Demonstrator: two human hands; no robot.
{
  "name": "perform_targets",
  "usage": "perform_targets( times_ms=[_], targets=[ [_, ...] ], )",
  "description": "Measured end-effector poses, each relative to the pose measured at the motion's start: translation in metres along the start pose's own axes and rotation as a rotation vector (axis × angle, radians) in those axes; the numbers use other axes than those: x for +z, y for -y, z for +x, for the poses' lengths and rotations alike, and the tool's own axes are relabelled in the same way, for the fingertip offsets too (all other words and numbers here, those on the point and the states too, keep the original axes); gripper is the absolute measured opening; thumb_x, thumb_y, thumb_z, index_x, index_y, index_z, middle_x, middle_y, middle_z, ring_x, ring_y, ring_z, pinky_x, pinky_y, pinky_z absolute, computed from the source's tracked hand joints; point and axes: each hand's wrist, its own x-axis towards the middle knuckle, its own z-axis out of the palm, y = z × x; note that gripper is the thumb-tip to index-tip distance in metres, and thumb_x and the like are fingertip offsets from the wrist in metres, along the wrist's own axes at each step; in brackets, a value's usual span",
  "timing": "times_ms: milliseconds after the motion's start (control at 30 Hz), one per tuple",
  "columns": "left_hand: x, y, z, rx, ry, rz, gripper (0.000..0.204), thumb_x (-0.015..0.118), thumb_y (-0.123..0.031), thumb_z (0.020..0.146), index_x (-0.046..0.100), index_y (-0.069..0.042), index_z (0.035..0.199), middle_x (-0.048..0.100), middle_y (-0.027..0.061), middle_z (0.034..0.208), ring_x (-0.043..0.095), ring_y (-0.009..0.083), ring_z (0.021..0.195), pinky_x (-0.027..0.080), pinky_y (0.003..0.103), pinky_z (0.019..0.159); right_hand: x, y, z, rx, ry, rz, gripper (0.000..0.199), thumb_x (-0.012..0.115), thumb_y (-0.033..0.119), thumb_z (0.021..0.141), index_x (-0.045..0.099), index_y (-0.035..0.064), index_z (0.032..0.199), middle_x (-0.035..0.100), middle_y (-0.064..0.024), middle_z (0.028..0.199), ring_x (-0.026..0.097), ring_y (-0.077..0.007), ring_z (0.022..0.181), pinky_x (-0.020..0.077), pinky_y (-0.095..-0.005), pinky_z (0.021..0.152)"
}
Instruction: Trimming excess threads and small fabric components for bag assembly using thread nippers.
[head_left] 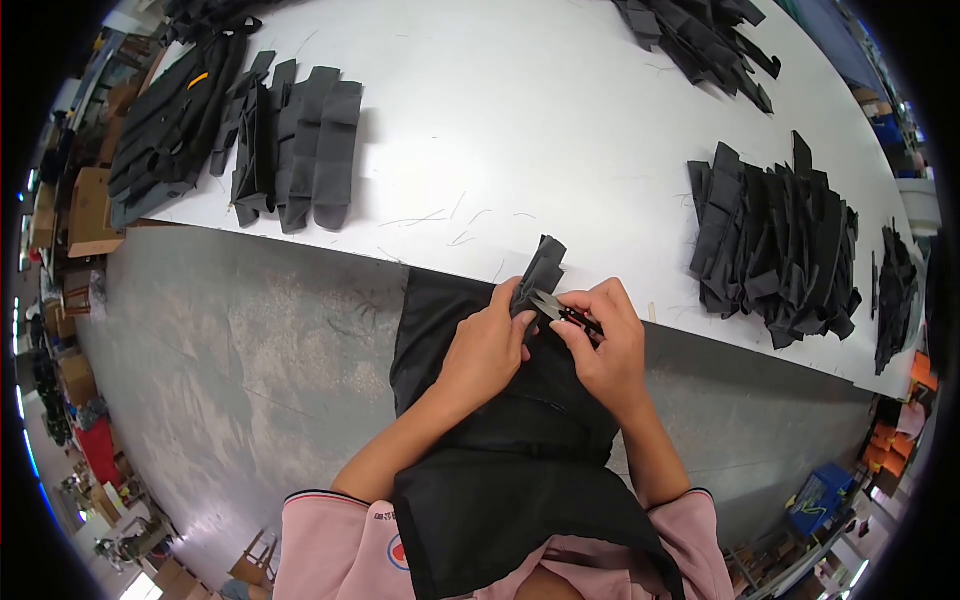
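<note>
Near the table's front edge, my left hand (486, 345) is closed around a folded black fabric strip (544, 266). The strip's upper end sticks out past my fingers over the white tabletop. My right hand (613, 350) grips small thread snips (574, 317) with a dark handle. Their pointed metal blades (545, 303) reach the strip beside my left thumb. Whether the blades touch a thread is too small to tell. Below both hands hangs the black apron (490, 430) that I wear.
The white table (480, 130) bears a pile of black strips (775, 245) at right, more strips (300, 145) at left beside a black backpack (175, 130), and another heap (700, 45) at the far right. Loose threads (430, 218) are scattered near the edge. A blue crate (822, 500) stands on the floor.
</note>
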Motion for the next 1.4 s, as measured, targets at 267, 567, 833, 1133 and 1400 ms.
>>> perform_targets(
  times_ms=[267, 567, 833, 1133, 1400],
  targets=[
    [0.001, 0.002, 0.0, -0.013, 0.012, 0.043, 0.038, 0.049, -0.014, 0.092, 0.04, 0.001, 0.126, 0.065, 0.0129, 0.075, 0.063, 0.0304, 0.064, 0.048, 0.042, 0.062, -0.003, 0.0, 0.001, -0.026, 0.04, -0.049, 0.022, 0.069, 0.001, 0.071, 0.064, 0.0024, 0.092, 0.049, -0.0065, 0.075, 0.051, -0.0161, 0.058, 0.0423, -0.0254, 0.053],
    [0.004, 0.007, 0.0, 0.072, -0.042, 0.207, 0.038, 0.052, -0.013, 0.09, 0.041, 0.0, 0.124, 0.063, 0.0223, 0.077, 0.06, 0.0411, 0.071, 0.045, 0.05, 0.064, -0.01, 0.004, 0.002, -0.314, 0.039, -0.437, 0.023, 0.071, 0.008, 0.07, 0.064, 0.0066, 0.091, 0.054, -0.0094, 0.077, 0.057, -0.025, 0.058, 0.0461, -0.0313, 0.053],
    [0.003, 0.003, 0.001, 0.017, -0.01, 0.131, 0.035, 0.051, -0.013, 0.091, 0.042, 0.001, 0.122, 0.064, 0.0183, 0.074, 0.063, 0.0332, 0.066, 0.048, 0.044, 0.062, -0.009, -0.001, -0.004, -0.153, -0.087, -0.162, 0.025, 0.07, 0.003, 0.072, 0.061, 0.0049, 0.095, 0.051, -0.0063, 0.077, 0.058, -0.0176, 0.06, 0.0434, -0.0266, 0.051],
    [-0.005, 0.016, 0.0, -0.237, 0.302, -0.852, 0.034, 0.051, -0.023, 0.095, 0.041, 0.001, 0.116, 0.06, 0.012, 0.093, 0.065, 0.0175, 0.072, 0.052, 0.027, 0.062, 0.026, -0.013, -0.013, 0.332, -0.022, 0.494, 0.015, 0.066, -0.006, 0.074, 0.056, 0.0004, 0.084, 0.048, -0.0008, 0.07, 0.049, -0.0056, 0.059, 0.0403, -0.0208, 0.051],
    [0.004, 0.023, -0.006, -0.256, 0.174, -0.739, 0.04, 0.057, -0.021, 0.093, 0.038, 0.001, 0.12, 0.056, 0.0109, 0.101, 0.059, 0.0128, 0.083, 0.05, 0.026, 0.072, 0.029, -0.014, -0.024, 0.034, -0.04, 0.21, 0.019, 0.064, -0.01, 0.068, 0.061, 0.0019, 0.083, 0.049, -0.0047, 0.069, 0.05, -0.0123, 0.056, 0.0391, -0.0243, 0.049]
  ],
)
